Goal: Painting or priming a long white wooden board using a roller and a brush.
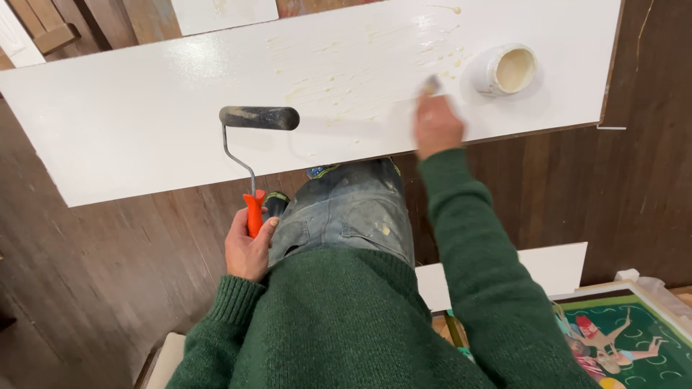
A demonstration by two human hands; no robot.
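My left hand (pixel 247 248) grips the orange handle of a small paint roller (pixel 259 117), whose dark sleeve rests on a long white board (pixel 144 122). My right hand (pixel 435 126), blurred, holds a small brush or stick (pixel 431 85) over the board, among cream-coloured drips. A white pot (pixel 504 70) of cream paint stands on the board just right of that hand. Both arms wear green knitted sleeves.
The board lies across a dark wooden floor (pixel 86 288). Another white panel (pixel 548 270) lies at the lower right, beside a framed green picture (pixel 634 338). Wooden furniture legs (pixel 43 29) show at the top left. My paint-stained jeans (pixel 346 216) are below the board.
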